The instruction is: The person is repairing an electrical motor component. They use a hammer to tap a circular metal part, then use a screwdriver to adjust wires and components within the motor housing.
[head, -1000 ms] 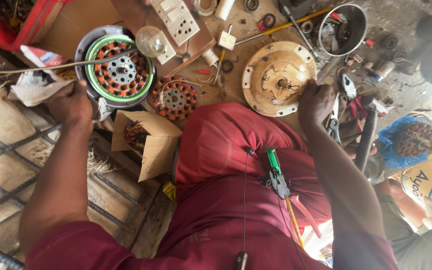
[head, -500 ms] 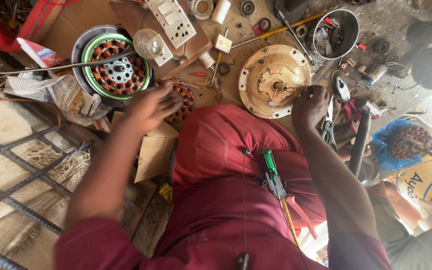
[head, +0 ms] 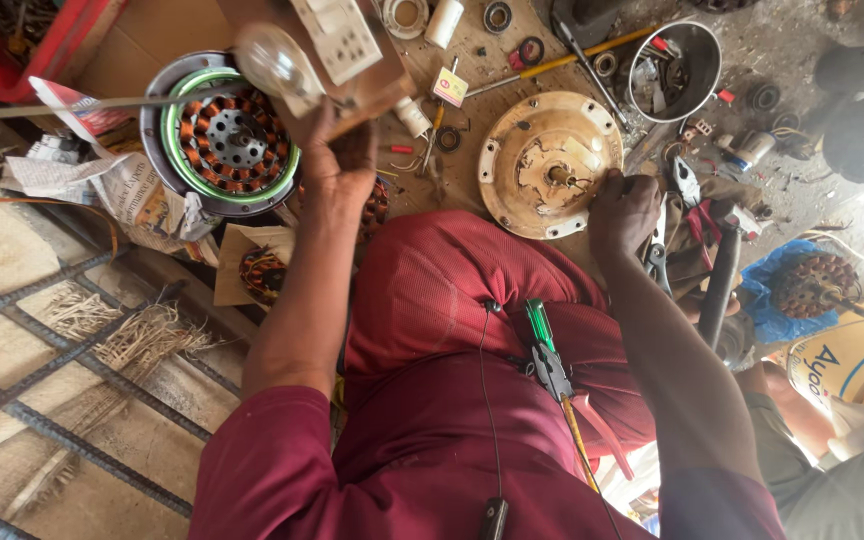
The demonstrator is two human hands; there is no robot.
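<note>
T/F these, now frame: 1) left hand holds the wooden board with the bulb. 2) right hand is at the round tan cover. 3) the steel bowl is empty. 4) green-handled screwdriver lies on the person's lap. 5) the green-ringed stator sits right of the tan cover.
1) The left hand grips the wooden board that carries the bulb. True.
2) The right hand rests at the edge of the tan cover. True.
3) The steel bowl is empty. False: small parts lie in it.
4) The screwdriver lies on the lap. True.
5) The stator sits right of the cover. False: it is left of it in the picture.
</note>
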